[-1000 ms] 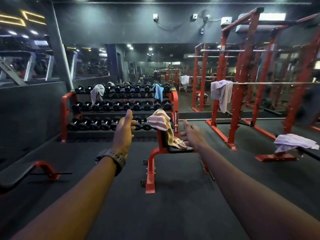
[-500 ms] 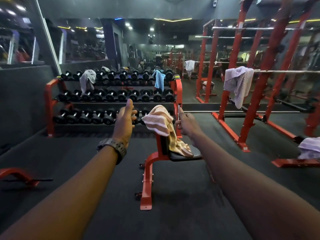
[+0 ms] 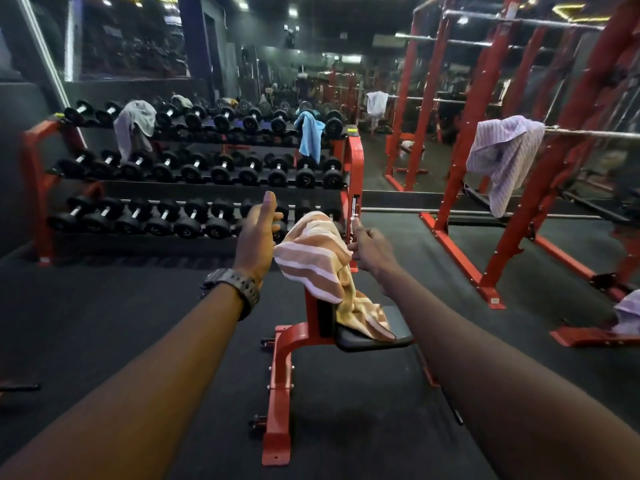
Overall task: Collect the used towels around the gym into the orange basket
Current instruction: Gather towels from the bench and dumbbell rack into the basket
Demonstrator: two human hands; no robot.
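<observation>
A tan towel with white stripes (image 3: 317, 258) hangs over the upright back of a red bench (image 3: 282, 375) straight ahead. My left hand (image 3: 258, 237) is stretched out just left of it, fingers apart, holding nothing. My right hand (image 3: 372, 249) reaches in at the towel's right edge, fingers loosely curled, and I cannot tell whether it touches the cloth. A grey towel (image 3: 135, 128) and a blue towel (image 3: 310, 135) hang on the dumbbell rack (image 3: 355, 168). A lilac striped towel (image 3: 505, 157) drapes over a barbell at right. No orange basket is in view.
Red squat racks (image 3: 464, 133) stand at right, with another pale towel (image 3: 628, 317) on a low red foot at the right edge. A white towel (image 3: 376, 102) hangs in the far background. Dark rubber floor surrounds the bench.
I have moved closer to the bench and the view has tilted down. Both hands have closed in on the striped towel, the right one reaching its edge.
</observation>
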